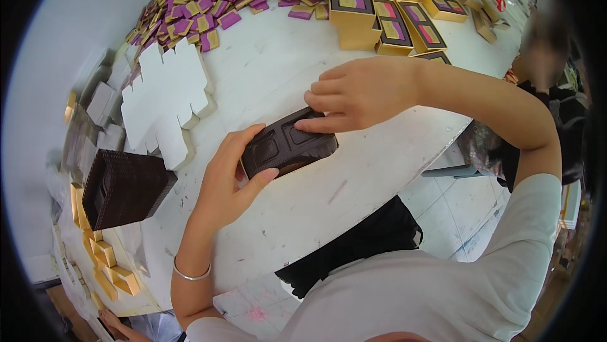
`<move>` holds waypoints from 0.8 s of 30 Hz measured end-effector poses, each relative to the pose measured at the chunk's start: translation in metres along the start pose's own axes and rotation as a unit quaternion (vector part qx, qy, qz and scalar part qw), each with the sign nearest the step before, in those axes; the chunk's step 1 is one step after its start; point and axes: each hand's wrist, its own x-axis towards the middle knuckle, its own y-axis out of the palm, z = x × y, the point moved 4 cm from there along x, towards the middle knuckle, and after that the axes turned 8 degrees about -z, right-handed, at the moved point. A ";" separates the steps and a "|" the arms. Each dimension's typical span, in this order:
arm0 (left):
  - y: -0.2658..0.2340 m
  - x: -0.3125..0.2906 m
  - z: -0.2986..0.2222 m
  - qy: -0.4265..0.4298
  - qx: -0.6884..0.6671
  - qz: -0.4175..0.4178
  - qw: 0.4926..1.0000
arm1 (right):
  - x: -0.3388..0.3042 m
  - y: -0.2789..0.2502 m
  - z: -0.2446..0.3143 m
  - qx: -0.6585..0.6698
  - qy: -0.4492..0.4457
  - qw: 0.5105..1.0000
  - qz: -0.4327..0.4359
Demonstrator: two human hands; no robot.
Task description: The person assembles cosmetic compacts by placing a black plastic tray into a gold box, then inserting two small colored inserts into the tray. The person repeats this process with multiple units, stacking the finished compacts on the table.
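A dark brown plastic tray [278, 144] with moulded recesses lies at the middle of the table. It looks like a small stack of such trays, though the layers are hard to tell apart. My left hand [231, 174] grips its left end, fingers at the far side and thumb on the near edge. Over the right end bends my right hand [360, 96], its fingers curled and one fingertip pressed on the tray's upper face. The right thumb is partly hidden.
On the white table [354, 184], a tall stack of brown trays [129, 187] and flat white cartons [164, 101] stand left. Purple-and-gold packets [202, 0] are heaped at the back. Gold boxes [357, 35] with filled trays stand back right; gold box parts [110, 260] lie front left, near another person's hand [110, 318].
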 end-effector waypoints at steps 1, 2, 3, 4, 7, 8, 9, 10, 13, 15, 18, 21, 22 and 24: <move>0.000 0.000 -0.001 0.003 0.016 -0.003 1.000 | -0.002 -0.002 0.000 0.047 0.051 0.997 -0.024; 0.000 0.001 -0.002 0.016 0.022 -0.007 1.000 | -0.005 -0.002 0.004 0.095 0.100 0.989 -0.047; 0.000 0.000 -0.002 0.029 0.026 -0.011 0.999 | -0.006 -0.001 0.007 0.142 0.149 0.976 -0.069; 0.000 0.000 -0.002 0.042 0.029 -0.016 0.999 | -0.006 0.001 0.010 0.149 0.174 0.970 -0.076; -0.001 0.000 0.003 0.035 -0.003 -0.012 0.999 | -0.002 0.011 0.014 0.154 0.216 0.958 -0.105; -0.002 0.000 0.003 0.037 -0.002 -0.016 0.999 | 0.000 0.015 0.015 0.143 0.213 0.959 -0.116; -0.003 0.000 0.002 0.038 0.001 -0.020 0.999 | 0.002 0.018 0.015 0.132 0.210 0.960 -0.130; -0.004 0.000 0.001 0.038 0.003 -0.024 0.999 | 0.004 0.021 0.015 0.145 0.218 0.960 -0.103; -0.006 0.001 -0.003 0.062 0.046 -0.015 0.997 | 0.000 0.018 0.016 0.157 0.222 0.961 -0.061; -0.005 -0.003 -0.006 0.067 0.067 -0.009 0.995 | -0.003 0.015 0.017 0.131 0.202 0.967 -0.086; 0.003 -0.012 -0.009 0.153 0.200 -0.058 0.966 | 0.007 0.014 0.024 0.049 0.192 0.979 -0.042; 0.010 -0.017 -0.012 0.224 0.382 -0.123 0.888 | 0.007 0.019 0.033 0.028 0.209 0.977 -0.016; 0.013 -0.018 -0.011 0.229 0.397 -0.117 0.881 | 0.007 0.019 0.033 0.046 0.211 0.976 -0.022; 0.019 -0.019 -0.009 0.238 0.425 -0.103 0.867 | 0.006 0.017 0.033 0.080 0.215 0.973 -0.031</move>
